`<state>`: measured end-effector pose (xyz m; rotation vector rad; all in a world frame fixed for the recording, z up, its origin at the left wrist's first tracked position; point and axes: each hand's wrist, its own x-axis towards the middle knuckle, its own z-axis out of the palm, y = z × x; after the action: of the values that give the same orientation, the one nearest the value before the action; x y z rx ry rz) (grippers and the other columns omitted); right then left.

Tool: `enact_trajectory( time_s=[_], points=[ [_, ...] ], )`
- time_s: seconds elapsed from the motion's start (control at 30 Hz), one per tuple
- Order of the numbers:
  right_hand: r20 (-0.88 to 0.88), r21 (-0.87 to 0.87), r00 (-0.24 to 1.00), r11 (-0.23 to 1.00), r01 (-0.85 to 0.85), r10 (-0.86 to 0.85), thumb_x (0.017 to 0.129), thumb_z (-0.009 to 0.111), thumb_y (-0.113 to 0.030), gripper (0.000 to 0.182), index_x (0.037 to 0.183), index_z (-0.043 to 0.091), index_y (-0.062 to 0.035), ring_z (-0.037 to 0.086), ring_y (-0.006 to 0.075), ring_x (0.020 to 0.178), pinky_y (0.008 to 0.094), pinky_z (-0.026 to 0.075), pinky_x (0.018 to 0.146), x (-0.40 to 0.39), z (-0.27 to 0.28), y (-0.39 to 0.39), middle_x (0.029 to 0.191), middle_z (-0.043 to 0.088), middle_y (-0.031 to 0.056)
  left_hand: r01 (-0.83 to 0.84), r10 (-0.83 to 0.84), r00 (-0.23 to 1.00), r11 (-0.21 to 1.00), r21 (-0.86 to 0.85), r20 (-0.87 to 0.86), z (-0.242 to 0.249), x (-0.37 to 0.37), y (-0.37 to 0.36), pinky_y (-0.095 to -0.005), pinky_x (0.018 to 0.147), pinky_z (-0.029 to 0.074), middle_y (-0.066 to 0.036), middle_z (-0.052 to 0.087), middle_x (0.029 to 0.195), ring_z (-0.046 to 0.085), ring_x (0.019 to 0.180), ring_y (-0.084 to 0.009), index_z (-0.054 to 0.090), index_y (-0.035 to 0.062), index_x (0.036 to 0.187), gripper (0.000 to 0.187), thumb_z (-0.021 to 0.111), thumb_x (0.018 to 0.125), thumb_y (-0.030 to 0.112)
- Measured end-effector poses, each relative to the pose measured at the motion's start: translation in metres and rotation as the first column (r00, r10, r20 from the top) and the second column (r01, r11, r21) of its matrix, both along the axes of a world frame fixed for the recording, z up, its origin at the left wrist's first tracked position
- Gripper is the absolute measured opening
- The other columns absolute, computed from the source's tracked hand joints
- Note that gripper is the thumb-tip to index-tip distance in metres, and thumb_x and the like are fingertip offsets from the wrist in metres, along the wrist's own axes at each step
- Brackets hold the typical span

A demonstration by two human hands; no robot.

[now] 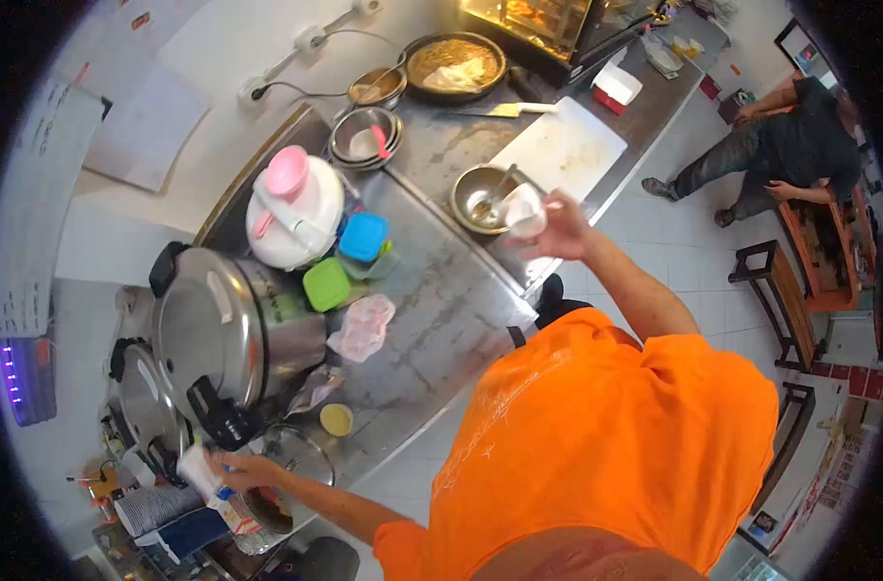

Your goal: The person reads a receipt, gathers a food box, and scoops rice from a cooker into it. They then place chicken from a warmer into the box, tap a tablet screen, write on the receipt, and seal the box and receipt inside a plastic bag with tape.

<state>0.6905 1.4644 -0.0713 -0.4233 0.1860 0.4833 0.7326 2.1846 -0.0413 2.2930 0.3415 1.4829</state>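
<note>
My right hand (563, 230) is closed around a small white cup (526, 211), which is tilted beside the rim of a steel mixing bowl (468, 181). A spoon (505, 180) rests inside that bowl. Out at the lower left, my left hand (243, 472) grips a white object (200, 472) that looks like a cup or packet; blur hides its exact kind. Just beyond it stands a large steel pressure cooker (291, 334) with black handles. Near the left forearm are a glass lid or bowl (301, 452) and a small yellow cup (336, 419).
A white cutting board (577, 145), a knife (519, 109) and a dark pan of food (456, 66) are on the counter (437, 320). Blue (363, 237) and green (326, 284) lidded containers sit near a plastic bag (364, 327). Another person (800, 136) sits at the right.
</note>
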Motion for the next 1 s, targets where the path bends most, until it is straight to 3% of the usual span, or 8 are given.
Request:
enact_trajectory(
  time_s=[0.1,0.2,0.27,0.37,0.57,0.73,0.87,1.0],
  points=[
    [0.047,-0.293,0.887,0.843,0.452,-0.459,0.093,0.054,-0.047,0.057,0.138,0.05,-0.012,0.06,0.039,0.113,0.0523,0.053,0.088,0.006,-0.044,-0.14,0.13,0.057,0.015,-0.105,0.153,0.952,0.977,-0.185,0.266,0.035,-0.023,-0.142,-0.0416,0.093,0.049,-0.02,0.066,0.12,0.064,0.107,-0.032,0.066,-0.0029,0.118,0.04,0.058,0.099,0.031],
    [0.315,-0.753,0.571,0.166,0.637,-0.758,0.086,0.069,-0.045,0.062,0.133,0.052,-0.0094,0.063,0.0376,0.106,0.0473,0.054,0.086,0.047,-0.057,-0.277,0.123,0.06,0.0183,-0.149,0.155,0.987,0.979,-0.14,0.033,0.017,-0.021,-0.274,-0.0406,0.096,0.048,-0.02,0.063,0.125,0.063,0.11,-0.0326,0.064,-0.0007,0.123,0.037,0.063,0.096,0.025],
    [0.564,-0.822,0.612,-0.446,0.354,-0.554,0.082,0.078,-0.031,0.06,0.132,0.051,-0.0116,0.063,0.0324,0.108,0.0404,0.054,0.086,0.077,-0.075,-0.388,0.123,0.062,0.0173,0.104,-0.122,0.989,0.975,-0.195,-0.086,0.004,-0.017,-0.372,-0.0402,0.096,0.049,-0.019,0.062,0.127,0.061,0.112,-0.0318,0.059,0.0008,0.129,0.041,0.068,0.092,0.017],
    [0.703,-0.596,0.631,-0.756,0.272,-0.327,0.071,0.086,-0.032,0.075,0.132,0.05,-0.0063,0.058,0.037,0.118,0.0427,0.046,0.099,0.124,-0.106,-0.507,0.127,0.06,0.0215,0.264,-0.403,0.905,0.785,-0.56,-0.137,-0.004,-0.012,-0.5,-0.0387,0.087,0.056,-0.018,0.056,0.13,0.059,0.111,-0.0285,0.053,0.0029,0.136,0.051,0.069,0.089,0.007],
    [0.072,-0.825,0.975,-0.562,-0.059,-0.208,0.076,0.081,-0.028,0.063,0.13,0.054,-0.0096,0.061,0.0382,0.114,0.0455,0.046,0.098,0.183,-0.18,-0.608,0.119,0.066,0.0199,0.405,-0.59,0.802,0.647,-0.646,-0.088,0.017,0.002,-0.656,-0.0332,0.097,0.05,-0.014,0.053,0.136,0.056,0.118,-0.0228,0.052,0.0028,0.138,0.058,0.069,0.084,-0.006],
    [0.803,-0.441,0.583,-0.783,0.439,-0.125,0.085,0.068,-0.02,0.033,0.115,0.064,-0.0082,0.061,0.0305,0.115,0.0405,0.046,0.096,0.21,-0.143,-0.513,0.113,0.067,0.0185,0.347,-0.524,0.826,0.763,-0.546,-0.208,0.043,-0.037,-0.68,-0.0363,0.102,0.045,-0.014,0.054,0.135,0.054,0.122,-0.0246,0.056,0.0022,0.136,0.053,0.071,0.085,0.001],
    [0.689,-0.723,0.716,0.171,0.669,0.111,0.088,0.058,-0.012,0.018,0.098,0.069,-0.0019,0.069,0.0283,0.092,0.0363,0.051,0.083,0.293,-0.079,-0.349,0.091,0.072,0.016,0.235,-0.449,0.844,0.802,-0.549,-0.294,0.019,-0.078,-0.663,-0.0363,0.098,0.046,-0.014,0.062,0.125,0.059,0.116,-0.0234,0.063,0.0024,0.128,0.043,0.073,0.087,0.01],
    [0.587,-0.773,0.702,0.021,0.634,0.403,0.1,0.055,-0.022,0.026,0.101,0.069,-0.0007,0.059,0.0126,0.072,0.0351,0.048,0.063,0.485,-0.232,-0.266,0.086,0.068,0.0004,0.169,-0.344,0.869,0.881,-0.441,-0.355,0.031,-0.117,-0.669,-0.0368,0.095,0.048,-0.016,0.07,0.115,0.066,0.106,-0.0275,0.067,0.0049,0.121,0.037,0.074,0.087,0.016]
  ],
)
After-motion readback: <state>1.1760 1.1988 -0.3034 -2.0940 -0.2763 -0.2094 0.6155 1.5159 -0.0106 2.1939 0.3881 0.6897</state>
